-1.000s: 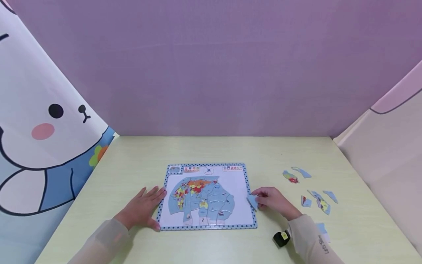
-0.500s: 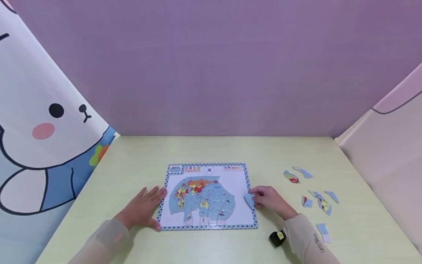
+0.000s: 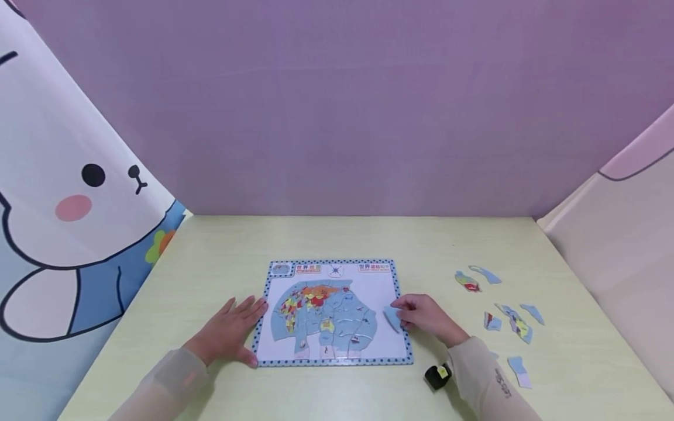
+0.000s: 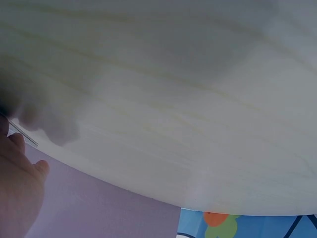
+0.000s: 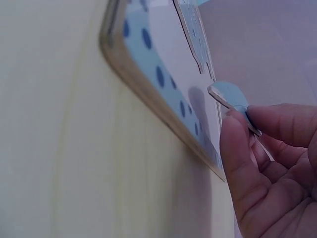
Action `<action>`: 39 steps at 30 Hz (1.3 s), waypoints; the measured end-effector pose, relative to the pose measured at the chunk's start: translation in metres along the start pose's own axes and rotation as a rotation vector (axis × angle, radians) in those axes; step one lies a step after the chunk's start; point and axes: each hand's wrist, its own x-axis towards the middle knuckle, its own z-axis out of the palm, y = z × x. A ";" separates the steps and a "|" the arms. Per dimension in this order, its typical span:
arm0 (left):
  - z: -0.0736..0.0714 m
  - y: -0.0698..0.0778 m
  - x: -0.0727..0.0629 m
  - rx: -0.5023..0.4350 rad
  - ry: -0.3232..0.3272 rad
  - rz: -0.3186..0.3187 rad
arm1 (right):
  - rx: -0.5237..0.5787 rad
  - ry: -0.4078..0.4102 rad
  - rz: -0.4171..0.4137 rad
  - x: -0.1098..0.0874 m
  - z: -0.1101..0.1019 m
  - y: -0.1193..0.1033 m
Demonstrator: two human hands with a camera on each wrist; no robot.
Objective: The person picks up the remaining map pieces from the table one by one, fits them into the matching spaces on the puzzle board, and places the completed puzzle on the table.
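A world map puzzle board (image 3: 384,348) with a dotted blue border lies on the table, its pieces joined into a mostly blue map (image 3: 337,316). My right hand (image 3: 427,318) pinches a small blue puzzle piece (image 3: 392,317) between thumb and fingers over the board's right part. In the right wrist view that puzzle piece (image 5: 230,96) is held up above the white surface, apart from the joined pieces. At the board's left edge my left hand (image 3: 230,330) lies flat with fingers spread, fingertips and thumb on the border. The left wrist view catches only part of this hand (image 4: 20,183).
Several loose puzzle pieces lie to the right, among them a green and red piece (image 3: 467,282), a long multicoloured piece (image 3: 517,323) and a blue and lilac piece (image 3: 519,372). A black object (image 3: 437,377) with a yellow mark is by the right sleeve.
My right hand has moved a little left, bringing the blue puzzle piece from the board's right border to over its white area. My left hand has stayed in place.
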 end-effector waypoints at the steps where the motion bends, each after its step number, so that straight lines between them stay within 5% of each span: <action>1: 0.000 0.000 0.000 -0.004 0.002 0.000 | 0.000 -0.003 -0.002 0.000 0.000 -0.001; 39: 0.001 -0.001 0.001 0.028 -0.007 0.001 | 0.082 -0.111 -0.033 0.008 0.026 -0.018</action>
